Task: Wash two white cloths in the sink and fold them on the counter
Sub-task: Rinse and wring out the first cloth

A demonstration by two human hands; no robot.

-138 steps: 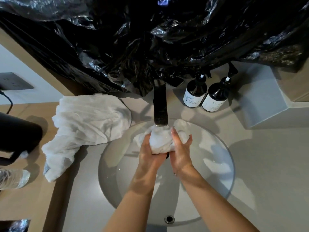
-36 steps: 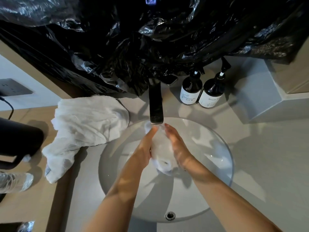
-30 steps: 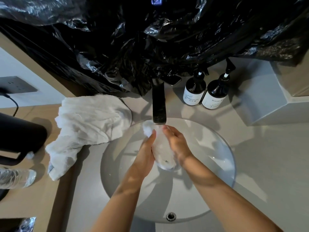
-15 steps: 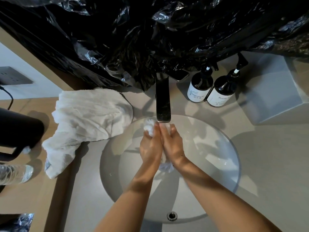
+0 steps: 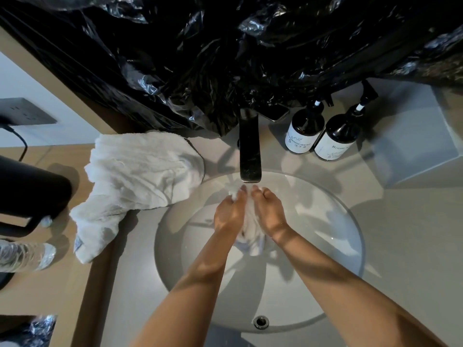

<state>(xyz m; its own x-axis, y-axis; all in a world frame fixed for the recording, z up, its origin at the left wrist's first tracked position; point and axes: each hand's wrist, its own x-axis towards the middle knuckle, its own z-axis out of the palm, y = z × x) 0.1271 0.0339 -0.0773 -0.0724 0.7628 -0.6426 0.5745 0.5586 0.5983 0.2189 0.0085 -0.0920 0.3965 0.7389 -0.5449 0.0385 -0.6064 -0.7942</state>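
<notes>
Both hands squeezing one white cloth under the faucet, second cloth waiting beside the sink

Left hand [image 5: 229, 212] and right hand [image 5: 269, 209] are pressing together from either side, fingers curling round the wet cloth [image 5: 250, 236], which is bunching between the palms just below the faucet [image 5: 249, 152] spout, its tail hanging over the sink [image 5: 338, 221] basin. Second cloth [image 5: 135, 176] is lying crumpled on the tabletop [image 5: 400, 246] left of the faucet, one edge sitting at the sink rim. Risks as I'm judging them: water likely splashing off the bunched cloth onto the tabletop, wetting the folding spot; the dry cloth's edge possibly sliding into the basin; elbows swinging could be knocking the soap bottles [image 5: 323, 136] right of the faucet
</notes>
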